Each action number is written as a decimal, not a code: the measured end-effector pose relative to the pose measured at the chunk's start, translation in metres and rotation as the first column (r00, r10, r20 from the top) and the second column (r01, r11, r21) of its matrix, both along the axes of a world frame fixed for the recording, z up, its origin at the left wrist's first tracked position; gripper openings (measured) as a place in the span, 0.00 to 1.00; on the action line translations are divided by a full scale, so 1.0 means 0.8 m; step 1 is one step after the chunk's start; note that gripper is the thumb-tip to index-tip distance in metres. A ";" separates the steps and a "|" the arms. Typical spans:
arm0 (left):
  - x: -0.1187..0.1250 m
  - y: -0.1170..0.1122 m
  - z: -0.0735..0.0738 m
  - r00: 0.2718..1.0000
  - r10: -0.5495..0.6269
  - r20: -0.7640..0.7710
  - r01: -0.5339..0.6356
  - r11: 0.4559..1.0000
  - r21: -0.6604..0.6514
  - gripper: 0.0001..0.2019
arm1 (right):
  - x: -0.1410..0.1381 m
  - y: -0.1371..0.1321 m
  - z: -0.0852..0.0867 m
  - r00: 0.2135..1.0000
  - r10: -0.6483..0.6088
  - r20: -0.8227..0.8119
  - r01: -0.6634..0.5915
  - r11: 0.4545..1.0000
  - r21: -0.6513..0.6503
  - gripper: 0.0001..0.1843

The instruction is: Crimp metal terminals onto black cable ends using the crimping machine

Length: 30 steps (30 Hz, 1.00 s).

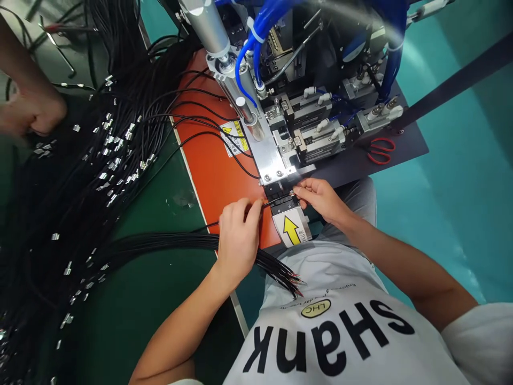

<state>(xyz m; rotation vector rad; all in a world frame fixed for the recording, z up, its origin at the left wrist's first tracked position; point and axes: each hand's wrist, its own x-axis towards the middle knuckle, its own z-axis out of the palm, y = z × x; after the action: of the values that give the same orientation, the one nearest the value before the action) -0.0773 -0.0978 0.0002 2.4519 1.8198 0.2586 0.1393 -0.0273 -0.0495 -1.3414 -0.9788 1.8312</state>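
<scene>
My left hand (239,235) is closed on a thin black cable (274,201) at the near edge of the orange machine plate. That cable runs across a black slotted block (280,207) at the machine's front. On the block's other side, my right hand (318,198) pinches the cable's end between thumb and fingers. Just below the block sits a white part with a yellow arrow (291,230). A bundle of black cables (276,267) passes under my left forearm, its stripped wire ends towards my shirt.
A machine with a metal cylinder (208,29) and blue air tubes (266,27) rises ahead. Red-handled scissors (380,151) lie on its dark base. Many black cables with shiny metal ends (116,144) cover the green table (140,299). Another person's hand (36,115) is at the far left.
</scene>
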 end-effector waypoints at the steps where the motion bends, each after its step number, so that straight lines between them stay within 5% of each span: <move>1: -0.006 -0.011 0.002 0.998 0.039 -0.049 -0.039 0.999 0.007 0.20 | 0.001 0.000 -0.001 1.000 0.002 0.000 -0.002 1.000 0.000 0.14; 5: -0.021 -0.039 0.000 0.998 0.022 -0.054 -0.026 0.997 -0.075 0.27 | 0.003 0.000 -0.005 1.000 0.015 0.005 -0.015 1.000 0.012 0.14; 11: -0.014 -0.039 0.000 0.986 0.016 -0.167 -0.045 0.984 -0.171 0.28 | 0.003 -0.002 -0.005 1.000 0.014 0.002 -0.015 1.000 0.019 0.14; 22: -0.003 -0.038 0.002 0.986 0.041 -0.163 -0.070 0.982 -0.173 0.27 | 0.013 -0.004 -0.007 1.000 -0.028 0.012 0.028 1.000 -0.001 0.21; 30: -0.002 -0.032 -0.002 0.997 0.074 -0.038 -0.078 0.990 -0.118 0.25 | 0.046 -0.036 -0.024 0.990 -0.125 0.070 0.130 0.989 -0.067 0.25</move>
<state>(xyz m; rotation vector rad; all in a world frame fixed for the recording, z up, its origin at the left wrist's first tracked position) -0.0787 -0.1230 -0.0014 2.3248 1.8856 0.1102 0.1760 -0.0557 -0.0684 -1.4808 -0.8473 1.7501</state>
